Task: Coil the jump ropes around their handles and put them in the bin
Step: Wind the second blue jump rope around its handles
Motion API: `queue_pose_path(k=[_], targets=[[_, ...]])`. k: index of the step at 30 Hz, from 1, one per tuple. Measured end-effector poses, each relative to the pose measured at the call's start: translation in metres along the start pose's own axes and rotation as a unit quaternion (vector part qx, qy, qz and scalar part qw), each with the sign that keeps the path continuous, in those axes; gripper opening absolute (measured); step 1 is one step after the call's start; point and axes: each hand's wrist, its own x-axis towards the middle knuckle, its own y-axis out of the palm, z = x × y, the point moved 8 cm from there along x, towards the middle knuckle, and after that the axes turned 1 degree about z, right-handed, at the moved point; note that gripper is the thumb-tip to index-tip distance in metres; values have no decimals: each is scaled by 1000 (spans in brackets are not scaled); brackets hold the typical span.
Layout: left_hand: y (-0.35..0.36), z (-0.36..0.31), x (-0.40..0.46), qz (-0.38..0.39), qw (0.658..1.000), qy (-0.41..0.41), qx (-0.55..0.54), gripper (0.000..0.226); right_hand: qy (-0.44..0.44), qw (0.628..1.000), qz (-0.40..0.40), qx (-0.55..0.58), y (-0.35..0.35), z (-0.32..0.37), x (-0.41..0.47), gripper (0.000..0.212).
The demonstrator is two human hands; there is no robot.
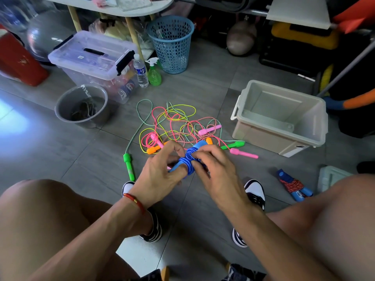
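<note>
Left hand (160, 175): fingers curled round lower end of blue jump rope (189, 161), thumb side up; holds the blue handles while index and middle arch over the coil.
Right hand (213, 171): fingertips pinch the blue cord at the coil, touching it from the right; knuckles up, fingers bent.
Blue jump rope: between both hands, above the floor; cord wound in several loops round the paired handles, one handle end sticking out up and away past the fingers.
Loose ropes (174, 124): tangled pile on the floor just beyond the hands; pink, yellow, green-white and red-white cords crossing each other.
Green handle (128, 166): on the floor just left of left hand, its cord running away toward the pile.
Pink handle (243, 153): on the floor just beyond right hand, to its right.
Bin (281, 118): beige, open, well beyond and right of right hand; inside looks bare as far as seen.
Wound rope (292, 185): blue handles w/ red cord coiled round, on the floor right of right hand, near the knee.
Clear lidded box (91, 57): far left beyond left hand.
Blue mesh basket (170, 43): far beyond the hands, under a table.
Grey bucket (83, 106): left of the pile, beyond left hand.
</note>
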Motion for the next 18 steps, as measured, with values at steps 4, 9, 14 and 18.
queue_pose_path(k=[4, 9, 14, 18], targets=[[1, 1, -1, 3, 1000, -1, 9, 22, 61, 996, 0, 61, -2, -13, 3, 12], [1, 6, 1, 10, 1000, -10, 13, 23, 15, 999, 34, 7, 0, -8, 7, 13], [6, 9, 0, 20, 999, -9, 31, 26, -50, 993, 106, -24, 5, -1, 13, 11], [9, 11, -2, 31, 997, 22, 73, 20, -37, 990, 135, 3, 6, -5, 14, 13]])
